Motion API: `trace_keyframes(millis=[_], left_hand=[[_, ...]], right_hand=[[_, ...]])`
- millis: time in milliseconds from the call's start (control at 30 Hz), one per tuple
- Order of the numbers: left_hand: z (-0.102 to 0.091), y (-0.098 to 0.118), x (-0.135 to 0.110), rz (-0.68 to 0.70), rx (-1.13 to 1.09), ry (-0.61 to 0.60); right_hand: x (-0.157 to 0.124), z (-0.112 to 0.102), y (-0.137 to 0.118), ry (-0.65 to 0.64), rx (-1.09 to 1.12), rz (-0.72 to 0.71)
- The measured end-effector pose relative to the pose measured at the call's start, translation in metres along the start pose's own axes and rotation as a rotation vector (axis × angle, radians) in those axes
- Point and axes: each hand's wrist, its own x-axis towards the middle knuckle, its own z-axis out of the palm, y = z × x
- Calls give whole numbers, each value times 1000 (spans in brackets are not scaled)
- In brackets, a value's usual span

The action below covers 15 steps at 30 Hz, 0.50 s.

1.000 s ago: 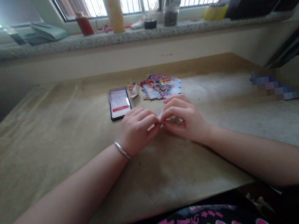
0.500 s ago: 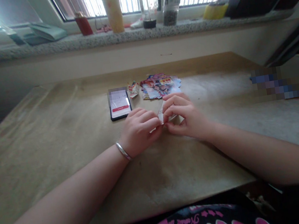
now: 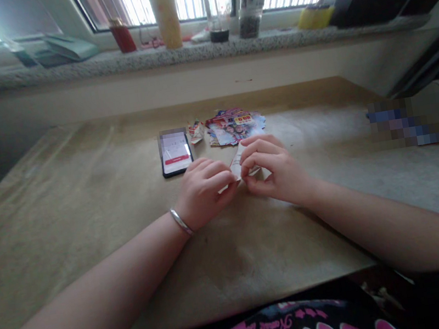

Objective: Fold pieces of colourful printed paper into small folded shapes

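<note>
Between my two hands is a small piece of white paper (image 3: 237, 163), partly covered by my fingers; thin lines show on it. My left hand (image 3: 207, 190), with a silver bangle at the wrist, pinches its near left edge. The fingers of my right hand (image 3: 270, 166) are curled and pinch the paper from the right. Just beyond my hands lies a fanned pile of colourful printed paper pieces (image 3: 236, 127). A small crumpled printed scrap (image 3: 196, 132) sits left of that pile. Close to my left hand, a phone (image 3: 176, 153) lies face up with its screen lit.
A blurred blue flat item (image 3: 405, 126) lies at the table's right side. Along the granite windowsill (image 3: 193, 52) stand a red-brown jar (image 3: 122, 36), a tall yellow container (image 3: 166, 17), clear bottles and a yellow object (image 3: 315, 17). The table (image 3: 85, 208) has its near edge at my body.
My right hand has shifted very slightly to the right, and a little more of the white paper shows between my hands. My left hand stays in place.
</note>
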Motion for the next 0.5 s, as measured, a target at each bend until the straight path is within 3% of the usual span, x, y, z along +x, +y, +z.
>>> trace_keyframes(millis=[500], left_hand=[[0,-1,0,-41,-3,11]], right_hand=[[0,-3,8,4,-60,25]])
